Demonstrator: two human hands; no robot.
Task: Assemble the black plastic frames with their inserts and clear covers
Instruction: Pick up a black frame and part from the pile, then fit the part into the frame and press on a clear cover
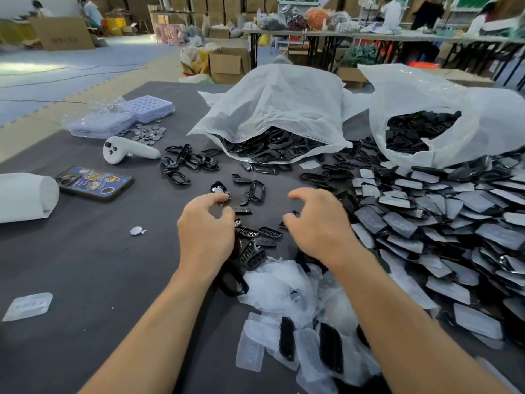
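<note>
My left hand (206,227) hovers over loose black inserts (257,237) at the table's middle, fingers curled and apart, nothing in it. My right hand (321,223) hangs beside it, also empty with fingers spread. A black frame (258,191) and a part with a clear cover (219,189) lie just beyond my fingertips. Clear covers (279,282) are heaped between my forearms. A large pile of assembled pieces (443,223) spreads to the right. More black frames (187,163) lie scattered further back.
Two white bags (279,109) (426,109) of black parts stand at the back of the grey table (85,265). On the left lie a phone (95,182), a white controller (127,150), button cells (147,133), trays (127,118) and a white roll (25,196).
</note>
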